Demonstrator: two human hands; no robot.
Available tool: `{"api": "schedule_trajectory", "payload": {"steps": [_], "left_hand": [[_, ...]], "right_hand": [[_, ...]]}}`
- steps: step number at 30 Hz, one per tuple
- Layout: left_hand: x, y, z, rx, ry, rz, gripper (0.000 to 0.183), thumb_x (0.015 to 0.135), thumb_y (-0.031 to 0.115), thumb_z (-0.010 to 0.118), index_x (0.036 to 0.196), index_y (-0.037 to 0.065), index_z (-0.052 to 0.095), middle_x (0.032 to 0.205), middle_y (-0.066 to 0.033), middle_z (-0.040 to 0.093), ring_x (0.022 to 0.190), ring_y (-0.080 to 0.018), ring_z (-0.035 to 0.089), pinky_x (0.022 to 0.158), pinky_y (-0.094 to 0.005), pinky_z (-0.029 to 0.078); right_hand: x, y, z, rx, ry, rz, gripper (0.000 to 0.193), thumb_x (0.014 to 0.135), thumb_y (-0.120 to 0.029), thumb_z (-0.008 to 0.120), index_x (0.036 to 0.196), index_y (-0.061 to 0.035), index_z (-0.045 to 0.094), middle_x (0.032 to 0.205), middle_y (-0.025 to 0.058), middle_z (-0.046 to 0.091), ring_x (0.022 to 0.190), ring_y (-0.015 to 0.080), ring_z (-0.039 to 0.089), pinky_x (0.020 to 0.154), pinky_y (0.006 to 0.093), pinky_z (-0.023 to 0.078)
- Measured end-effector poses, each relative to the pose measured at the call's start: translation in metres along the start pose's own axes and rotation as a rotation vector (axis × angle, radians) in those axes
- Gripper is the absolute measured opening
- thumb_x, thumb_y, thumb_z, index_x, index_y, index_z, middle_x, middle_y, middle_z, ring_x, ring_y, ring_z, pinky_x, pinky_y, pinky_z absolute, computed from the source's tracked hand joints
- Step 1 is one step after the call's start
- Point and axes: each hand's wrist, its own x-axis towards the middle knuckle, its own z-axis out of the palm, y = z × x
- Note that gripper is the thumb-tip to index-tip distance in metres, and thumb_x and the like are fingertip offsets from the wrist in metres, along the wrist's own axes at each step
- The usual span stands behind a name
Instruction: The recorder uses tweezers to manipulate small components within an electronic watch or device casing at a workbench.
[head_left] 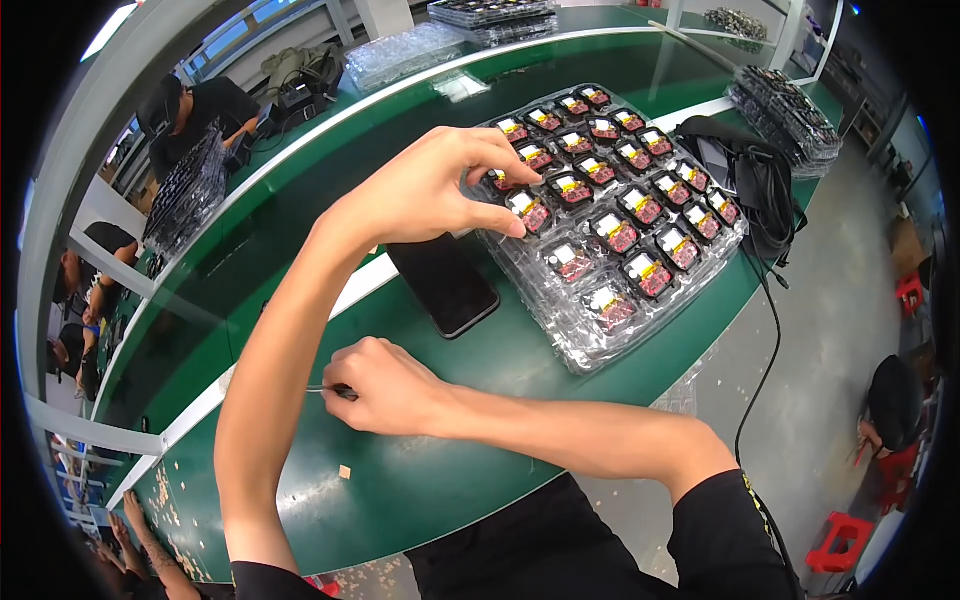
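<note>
My left hand (440,185) reaches over the left edge of a clear plastic tray (575,345). Its thumb and fingers are apart around a small black-framed part (528,212) with a red, white and yellow face, which sits in the tray. Whether the fingertips touch it I cannot tell. Several like parts fill the rows, and two pockets at the near end hold ones without the black frame (572,262). Lower down, my right hand (385,388) is closed just above the green table, around a thin tool (344,392) with a dark body and a fine metal tip pointing left.
A black phone (445,290) lies between my hands and the tray. A black bag (745,190) with a hanging cable is right of the tray. Stacked trays (785,120) stand at the far right. Tan scraps (345,472) dot the green table (430,450). Other people sit across the bench.
</note>
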Motion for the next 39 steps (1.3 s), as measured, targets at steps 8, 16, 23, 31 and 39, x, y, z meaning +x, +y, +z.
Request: {"api": "schedule_trajectory", "payload": {"steps": [8,16,23,31,39], "left_hand": [[-0.048,-0.006,-0.021,0.037,0.193,-0.095,0.034,0.088,0.017,0.089,0.120,0.008,0.083,0.119,-0.0022,0.075,0.087,-0.0137,0.054,0.076,-0.0308,0.045],[-0.209,-0.050,-0.081,0.286,0.142,-0.549,0.024,0.085,0.019,0.091,0.103,0.005,0.082,0.105,-0.0049,0.072,0.084,-0.0159,0.059,0.072,-0.0328,0.048],[-0.300,-0.079,-0.039,0.236,0.284,-0.761,0.051,0.081,0.036,0.094,0.115,0.001,0.078,0.103,-0.0121,0.075,0.083,-0.0209,0.068,0.077,-0.0366,0.057],[-0.308,-0.042,-0.008,0.120,0.474,-0.670,0.045,0.089,0.015,0.087,0.129,0.002,0.073,0.118,-0.0088,0.074,0.100,-0.0183,0.068,0.083,-0.0336,0.056],[-0.314,0.062,0.060,0.016,0.191,-0.380,0.044,0.086,0.014,0.088,0.128,0.013,0.080,0.129,-0.0073,0.072,0.103,-0.0267,0.068,0.091,-0.0365,0.055]], "right_hand": [[0.000,-0.001,0.008,-0.038,0.001,-0.059,0.016,0.087,-0.010,0.073,0.083,0.0044,0.078,0.078,0.0188,0.073,0.072,0.0391,0.072,0.072,0.0483,0.059],[-0.004,0.007,0.007,-0.036,0.048,-0.066,0.012,0.088,-0.008,0.078,0.091,0.0024,0.082,0.077,0.0152,0.075,0.066,0.0291,0.073,0.061,0.0391,0.056],[-0.001,0.006,0.008,0.017,0.081,-0.046,0.011,0.088,-0.005,0.081,0.095,0.0028,0.084,0.072,0.0115,0.072,0.057,0.0129,0.059,0.054,0.0310,0.043],[0.004,-0.006,0.003,0.088,0.311,0.076,0.010,0.089,-0.005,0.082,0.095,0.0032,0.083,0.069,0.0050,0.069,0.059,0.0053,0.054,0.053,0.0261,0.038],[0.002,-0.001,0.004,0.334,0.309,0.140,0.010,0.094,0.000,0.081,0.102,0.0065,0.084,0.087,0.0092,0.080,0.077,0.0067,0.070,0.064,0.0229,0.053]]}}
